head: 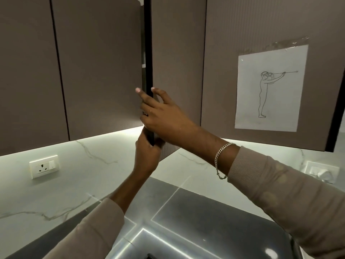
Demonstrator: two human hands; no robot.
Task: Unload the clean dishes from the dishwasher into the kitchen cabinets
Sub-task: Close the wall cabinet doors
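Two hands (147,156) (164,113), four doors (28,71) (100,62) (177,62) (261,25), two sockets (44,166) (320,171), one drawing (270,90)

Lit marble backsplash (93,165), wall socket (44,166), taped drawing (270,90), possibly a sink (186,230)

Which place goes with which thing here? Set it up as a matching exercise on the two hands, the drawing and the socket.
Things:
1. left hand
2. right hand
3. paper drawing
4. wall socket

Places:
A. on the marble backsplash, far left
B. taped to the right-hand cabinet front
C. gripping the bottom corner of the ajar cabinet door
D. higher on that door's edge, chain bracelet on its wrist

Pairs: 1-C, 2-D, 3-B, 4-A
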